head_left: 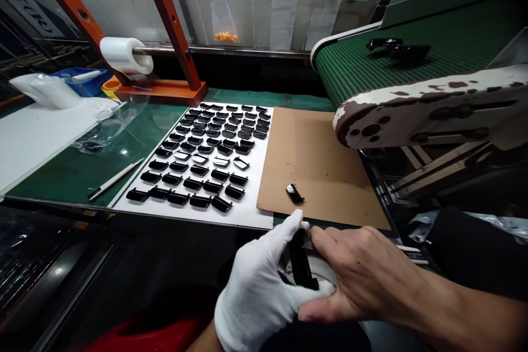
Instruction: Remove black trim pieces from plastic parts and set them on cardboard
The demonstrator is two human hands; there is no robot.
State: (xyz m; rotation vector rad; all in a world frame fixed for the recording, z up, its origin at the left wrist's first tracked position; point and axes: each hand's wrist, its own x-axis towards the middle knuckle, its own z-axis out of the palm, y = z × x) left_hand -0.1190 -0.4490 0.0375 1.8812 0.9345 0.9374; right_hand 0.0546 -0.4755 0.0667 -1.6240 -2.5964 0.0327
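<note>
My left hand (pixel 258 291), in a white glove, is closed around a long black plastic piece (pixel 300 261) held upright just below the table's front edge. My bare right hand (pixel 363 275) pinches the same piece from the right, its fingertips meeting the gloved ones at the top. One small glossy black part (pixel 294 193) lies alone on the brown cardboard sheet (pixel 322 159). Several rows of the same black parts (pixel 206 154) are laid out on a white sheet (pixel 256 203) to the left of the cardboard.
A green conveyor belt (pixel 412 60) carries black parts (pixel 396 49) at the upper right, above a worn white roller housing (pixel 433 110). A white pen-like tool (pixel 115 178) lies on the green mat. An orange stand (pixel 165 88) holds a film roll (pixel 124 55).
</note>
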